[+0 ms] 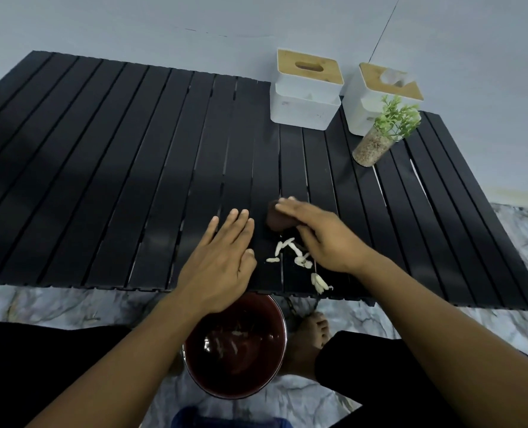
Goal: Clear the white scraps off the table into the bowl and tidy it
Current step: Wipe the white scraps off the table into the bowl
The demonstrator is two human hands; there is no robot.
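Observation:
Several white scraps (290, 253) lie on the black slatted table (102, 180) close to its near edge, with a small clump (319, 282) right at the edge. My right hand (321, 236) presses a dark brown cloth or sponge (276, 219) onto the table just behind the scraps. My left hand (222, 261) lies flat, fingers spread, to the left of the scraps and holds nothing. A dark red bowl (275, 307) sits on the floor below the table edge, under my left wrist, with a few white scraps inside.
Two white tissue boxes with wooden lids (306, 97) (377, 97) stand at the table's far right. A glass tube with a green plant (377, 143) stands before them. My bare foot (312, 338) rests on the marble floor beside the bowl.

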